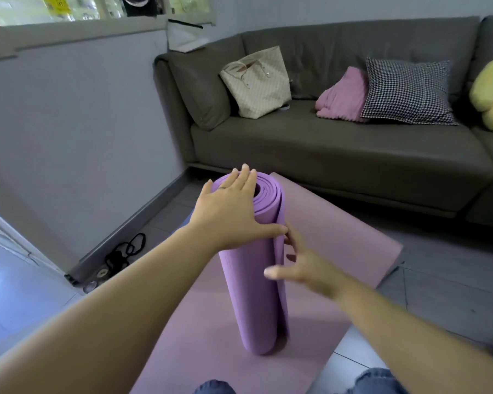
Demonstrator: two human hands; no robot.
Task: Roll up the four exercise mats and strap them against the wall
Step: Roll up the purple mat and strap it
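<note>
In the middle of the frame I had the purple rolled mat (pixel 255 268) standing on end on the pink mat (pixel 339 231), which lay flat and unrolled on the floor. My left hand (pixel 234 211) lay spread against the upper side of the roll, fingers extended, thumb pressing the outer flap. My right hand (pixel 299 268) was blurred, fingers open at the flap's edge, not clenched. I judged one roll done but not yet strapped. The next move called for a strap; the black straps (pixel 125 251) lay at the wall's (pixel 69 123) base, lower left. The flap looked likely to spring loose if released. The sofa (pixel 339 155) closed off the upper right; bare floor lay open left and right.
</note>
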